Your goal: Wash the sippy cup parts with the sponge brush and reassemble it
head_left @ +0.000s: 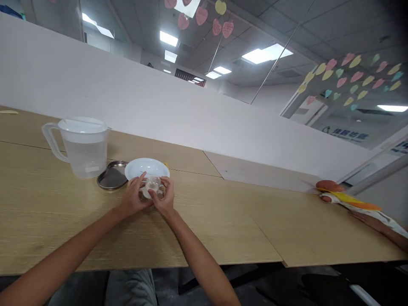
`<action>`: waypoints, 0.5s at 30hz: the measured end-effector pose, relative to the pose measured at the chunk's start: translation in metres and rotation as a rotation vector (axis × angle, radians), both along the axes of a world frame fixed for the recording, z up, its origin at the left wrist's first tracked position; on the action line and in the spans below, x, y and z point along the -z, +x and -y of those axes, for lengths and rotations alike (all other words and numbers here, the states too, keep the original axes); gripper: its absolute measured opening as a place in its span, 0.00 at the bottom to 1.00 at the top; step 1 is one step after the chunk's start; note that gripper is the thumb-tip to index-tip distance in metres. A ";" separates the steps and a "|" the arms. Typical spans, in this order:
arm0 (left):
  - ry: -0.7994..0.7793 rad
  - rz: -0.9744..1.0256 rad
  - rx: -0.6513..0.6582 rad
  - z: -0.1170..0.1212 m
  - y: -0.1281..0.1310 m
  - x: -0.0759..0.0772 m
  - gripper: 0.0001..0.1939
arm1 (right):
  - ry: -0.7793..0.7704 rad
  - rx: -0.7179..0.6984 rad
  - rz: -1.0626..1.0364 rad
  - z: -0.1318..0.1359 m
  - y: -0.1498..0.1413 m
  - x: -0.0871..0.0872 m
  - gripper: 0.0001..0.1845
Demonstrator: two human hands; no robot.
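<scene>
Between my left hand (137, 197) and my right hand (164, 196) is a small clear-and-white plastic piece (153, 183) with a rounded, see-through top. Fingers of both hands are closed round its sides, and my right thumb presses on its front. What exactly the piece is, I cannot tell. Just behind my hands stands a white bowl (143, 163), its near rim partly covered by my fingers. To the left of the bowl lies a shallow kidney-shaped metal tray (113, 175).
A translucent lidded pitcher (85, 153) of what looks like water stands left of the tray. Something yellow shows behind the bowl. A white partition (191, 114) borders the table (216, 221). At far right, another person's arm (376, 225) rests near yellow-and-orange cloth (357, 200).
</scene>
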State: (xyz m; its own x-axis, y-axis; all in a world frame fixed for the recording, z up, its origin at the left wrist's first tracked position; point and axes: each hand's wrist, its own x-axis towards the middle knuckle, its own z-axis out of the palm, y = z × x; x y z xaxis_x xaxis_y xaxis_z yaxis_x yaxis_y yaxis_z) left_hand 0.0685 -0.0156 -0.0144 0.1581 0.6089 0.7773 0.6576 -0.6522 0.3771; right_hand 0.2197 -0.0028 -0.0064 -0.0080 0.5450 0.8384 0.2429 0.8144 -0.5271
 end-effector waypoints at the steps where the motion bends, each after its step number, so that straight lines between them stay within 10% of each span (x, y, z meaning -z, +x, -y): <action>1: 0.005 0.002 -0.007 0.000 0.000 0.001 0.50 | -0.032 -0.025 -0.024 0.000 -0.001 -0.001 0.31; 8: 0.014 -0.017 -0.004 0.000 0.000 0.001 0.29 | -0.100 -0.057 -0.090 0.001 -0.003 -0.005 0.30; 15: 0.032 0.019 0.008 0.005 0.002 -0.004 0.26 | 0.349 0.101 0.182 0.002 0.008 -0.012 0.33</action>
State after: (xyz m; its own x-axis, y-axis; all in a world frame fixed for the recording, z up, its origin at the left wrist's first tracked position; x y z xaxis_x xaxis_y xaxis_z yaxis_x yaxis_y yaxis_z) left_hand 0.0707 -0.0201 -0.0108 0.1474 0.5827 0.7992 0.6454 -0.6690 0.3687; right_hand 0.2280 -0.0049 0.0060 -0.1344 0.2337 0.9630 0.3950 0.9039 -0.1642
